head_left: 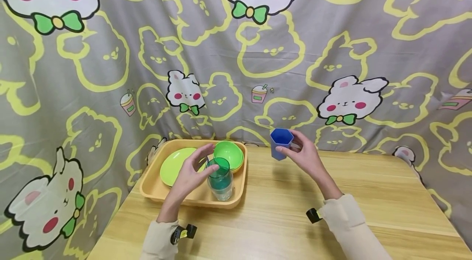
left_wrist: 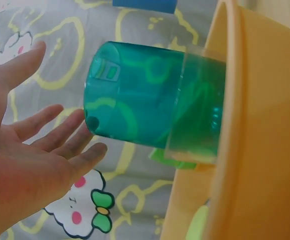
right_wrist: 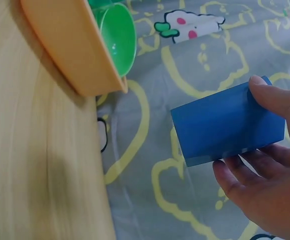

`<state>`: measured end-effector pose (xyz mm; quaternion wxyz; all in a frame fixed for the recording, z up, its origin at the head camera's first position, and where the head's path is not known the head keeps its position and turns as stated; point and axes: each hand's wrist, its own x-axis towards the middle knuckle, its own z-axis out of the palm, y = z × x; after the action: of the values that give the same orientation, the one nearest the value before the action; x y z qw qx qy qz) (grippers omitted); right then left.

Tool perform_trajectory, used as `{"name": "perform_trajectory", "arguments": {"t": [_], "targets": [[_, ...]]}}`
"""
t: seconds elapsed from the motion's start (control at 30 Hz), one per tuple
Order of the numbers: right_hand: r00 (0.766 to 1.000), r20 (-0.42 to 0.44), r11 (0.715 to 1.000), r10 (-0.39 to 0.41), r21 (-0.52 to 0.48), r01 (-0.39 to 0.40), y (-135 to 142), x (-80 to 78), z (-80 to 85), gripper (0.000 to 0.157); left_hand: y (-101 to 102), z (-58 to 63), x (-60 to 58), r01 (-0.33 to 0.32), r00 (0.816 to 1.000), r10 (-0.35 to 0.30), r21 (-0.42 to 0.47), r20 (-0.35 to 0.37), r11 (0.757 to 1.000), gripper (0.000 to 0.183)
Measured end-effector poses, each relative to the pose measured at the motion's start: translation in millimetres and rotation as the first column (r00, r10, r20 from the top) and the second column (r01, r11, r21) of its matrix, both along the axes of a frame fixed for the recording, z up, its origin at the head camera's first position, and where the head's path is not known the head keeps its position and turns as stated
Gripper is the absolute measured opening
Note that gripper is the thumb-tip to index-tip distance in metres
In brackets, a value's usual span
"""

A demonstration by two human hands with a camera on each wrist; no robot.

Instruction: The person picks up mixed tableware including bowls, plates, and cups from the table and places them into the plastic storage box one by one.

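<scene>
My right hand holds a blue hexagonal cup upright above the table, thumb on the near side and fingers round the far side. In the right wrist view the blue cup sits between thumb and fingertips. A green transparent cup is nested in a clear glass in the tray's near right corner. Beside the green cup my left hand has its fingers spread and relaxed, with a gap to the cup in the left wrist view.
An orange tray stands at the left of the wooden table. In it lie a lime-green plate and, at the back right, stacked bowls, the top one green. A patterned curtain hangs behind the table.
</scene>
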<state>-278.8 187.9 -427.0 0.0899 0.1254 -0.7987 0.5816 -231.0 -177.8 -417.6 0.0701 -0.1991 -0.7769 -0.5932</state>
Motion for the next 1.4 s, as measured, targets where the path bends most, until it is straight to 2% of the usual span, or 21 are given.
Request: {"name": "perform_trajectory", "arguments": {"t": [0.3,0.67,1.13,1.4], "targets": [[1.0,-0.019,1.0,0.021,0.018,-0.021,-8,12.0,12.9,0.07,15,14.6,-3.9,0.023,0.999,-0.024,-0.036,-0.029,0.999,0.064],[0.996,-0.081,0.999,0.046,0.025,-0.044,-14,21.8,13.0,0.068,40,28.4,-6.1,0.095,0.995,-0.095,-0.019,-0.026,0.995,0.068],[0.992,-0.073,0.994,0.106,-0.014,-0.107,-23,37.4,21.0,0.067,69,25.0,-10.3,0.167,0.986,-0.167,0.0,-0.027,0.986,0.059],[0.986,-0.084,0.989,0.143,-0.011,-0.145,-23,46.2,24.4,0.067,86,22.7,-13.8,0.236,0.971,-0.236,-0.004,-0.024,0.972,0.057]]}}
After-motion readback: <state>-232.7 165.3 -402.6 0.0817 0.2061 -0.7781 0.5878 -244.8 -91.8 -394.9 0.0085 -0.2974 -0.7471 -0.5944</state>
